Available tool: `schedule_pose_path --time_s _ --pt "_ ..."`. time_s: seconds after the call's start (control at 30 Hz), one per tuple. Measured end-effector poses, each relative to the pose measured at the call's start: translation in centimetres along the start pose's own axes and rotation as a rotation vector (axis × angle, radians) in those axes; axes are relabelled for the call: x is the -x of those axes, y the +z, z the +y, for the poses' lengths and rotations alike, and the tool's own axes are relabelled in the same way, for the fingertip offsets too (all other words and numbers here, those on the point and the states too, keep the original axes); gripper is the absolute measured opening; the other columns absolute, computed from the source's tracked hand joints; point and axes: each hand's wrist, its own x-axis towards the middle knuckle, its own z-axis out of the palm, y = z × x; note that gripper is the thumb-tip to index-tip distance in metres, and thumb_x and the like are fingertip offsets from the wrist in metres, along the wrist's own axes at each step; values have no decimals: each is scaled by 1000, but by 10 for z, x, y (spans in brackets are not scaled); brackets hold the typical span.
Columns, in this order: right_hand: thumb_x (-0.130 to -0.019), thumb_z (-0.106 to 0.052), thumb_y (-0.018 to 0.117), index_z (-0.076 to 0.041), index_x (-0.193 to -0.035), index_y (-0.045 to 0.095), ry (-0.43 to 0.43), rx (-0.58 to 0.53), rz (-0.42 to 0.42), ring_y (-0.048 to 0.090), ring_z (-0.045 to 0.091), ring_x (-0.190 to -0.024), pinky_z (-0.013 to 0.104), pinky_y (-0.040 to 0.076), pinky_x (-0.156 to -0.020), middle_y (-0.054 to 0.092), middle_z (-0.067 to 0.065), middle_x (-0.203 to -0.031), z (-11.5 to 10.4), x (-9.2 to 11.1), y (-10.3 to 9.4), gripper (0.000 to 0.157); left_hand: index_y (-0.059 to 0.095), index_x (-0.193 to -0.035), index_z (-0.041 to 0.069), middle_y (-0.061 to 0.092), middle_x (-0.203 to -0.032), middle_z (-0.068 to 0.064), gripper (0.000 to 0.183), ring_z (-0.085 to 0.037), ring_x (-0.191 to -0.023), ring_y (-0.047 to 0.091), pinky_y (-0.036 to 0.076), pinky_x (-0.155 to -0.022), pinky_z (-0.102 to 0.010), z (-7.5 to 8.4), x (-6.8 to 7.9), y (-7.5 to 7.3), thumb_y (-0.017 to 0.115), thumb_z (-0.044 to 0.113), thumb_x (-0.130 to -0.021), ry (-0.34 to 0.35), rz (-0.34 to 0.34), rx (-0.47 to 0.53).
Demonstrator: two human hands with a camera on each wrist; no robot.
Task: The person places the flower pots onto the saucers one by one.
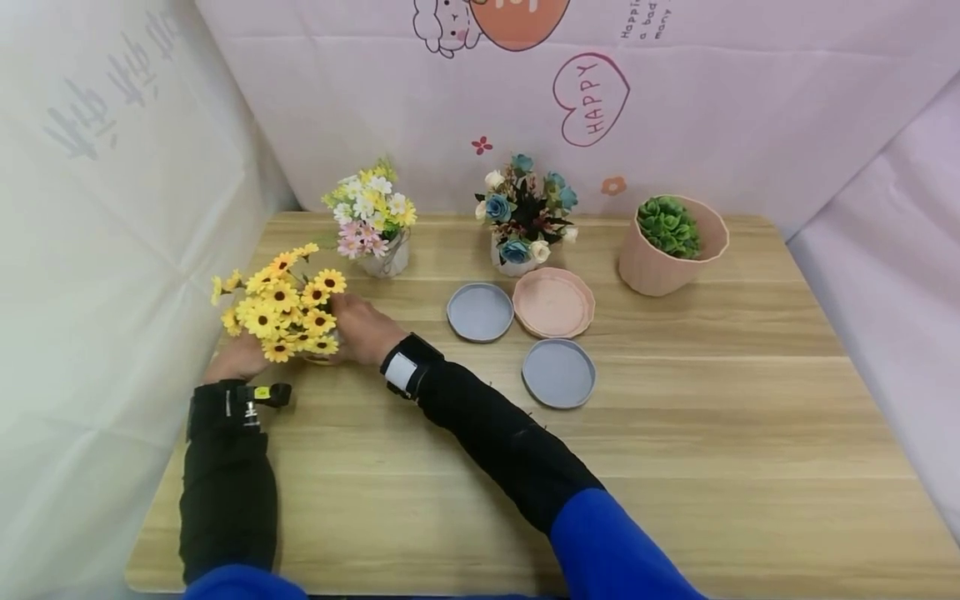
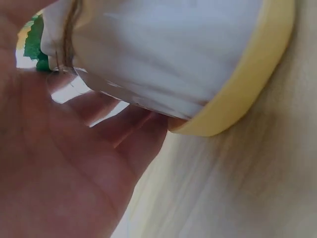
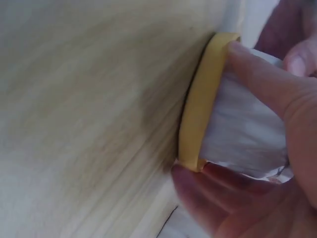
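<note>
A pot of yellow artificial flowers (image 1: 281, 304) is at the table's left side, between both hands. Its white wrapped pot (image 2: 163, 44), tied with brown twine, sits in a yellow saucer (image 2: 247, 84) close over the wood. My left hand (image 1: 242, 358) holds the pot from the left, fingers curving behind it in the left wrist view. From the other side my right hand (image 1: 367, 331) grips the yellow saucer; in the right wrist view the thumb (image 3: 262, 74) presses its rim and a fingertip (image 3: 184, 176) meets its opposite edge.
Pink and white flowers (image 1: 371, 208) in a pot and blue roses (image 1: 516, 250) in another stand along the back. Farther right is a pink pot (image 1: 652, 267) with a green plant. Grey saucers (image 1: 480, 312) and a pink saucer (image 1: 555, 302) lie mid-table.
</note>
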Motion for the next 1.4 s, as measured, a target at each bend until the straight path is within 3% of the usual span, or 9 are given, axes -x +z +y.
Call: schedule_pose_path --time_s 0.17,0.37,0.43,0.63,0.73,0.8,1.03,1.2,1.4 --pt "-91 -36 85 -3 -152 48 38 47 -9 54 29 -141 36 57 -110 48 16 -158 1 7 -3 78 13 -166 -7 24 -165 -40 92 -60 -152 26 26 -125 -72 4 5 11 57 45 -105 141 52 99" --pt "-87 -38 88 -5 -166 26 98 -68 -8 42 36 -154 55 47 -121 35 19 -170 11 37 -17 106 4 -172 28 19 -177 -18 112 -46 -161 20 21 -127 -72 13 18 22 83 34 -93 337 68 277" --pt "-88 -41 87 -4 -167 22 123 -56 -18 37 38 -156 57 43 -123 30 20 -172 20 51 -24 109 0 -172 25 13 -177 -20 112 -49 -161 17 20 -127 -73 15 29 25 81 34 -95 325 59 252" --pt "-90 -51 81 5 -163 28 237 25 6 29 39 -160 52 32 -131 27 26 -172 64 81 -52 106 18 -163 -10 26 -165 -39 93 -61 -148 34 37 -117 -73 28 68 30 66 43 -104 216 -72 164" --pt "-90 -55 80 6 -165 20 292 8 33 30 43 -158 52 34 -130 28 31 -169 88 89 -64 114 22 -162 -9 30 -164 -38 87 -60 -146 39 47 -112 -68 41 82 31 63 43 -105 222 -129 207" --pt "-88 -57 81 7 -162 25 308 10 47 44 45 -148 52 46 -120 38 33 -160 103 92 -68 113 24 -162 -7 31 -165 -37 83 -59 -147 39 49 -112 -66 51 86 32 63 40 -106 261 -145 239" --pt "-83 -61 83 10 -150 39 378 27 12 58 42 -123 47 55 -104 51 29 -138 132 97 -66 106 5 -170 9 18 -175 -25 101 -49 -158 29 31 -126 -64 92 59 47 70 44 -101 387 -172 329" --pt "-85 -58 82 13 -147 43 398 55 -38 49 45 -133 48 50 -112 47 32 -144 135 98 -64 102 -19 -168 16 -2 -178 -21 117 -42 -165 9 15 -132 -62 126 22 59 69 53 -100 307 -102 372" --pt "-86 -57 81 15 -151 40 400 100 -78 40 52 -143 50 47 -116 37 40 -155 129 100 -61 106 -33 -161 9 -25 -172 -23 128 -45 -163 -8 1 -132 -65 152 -17 68 69 54 -98 156 35 385"
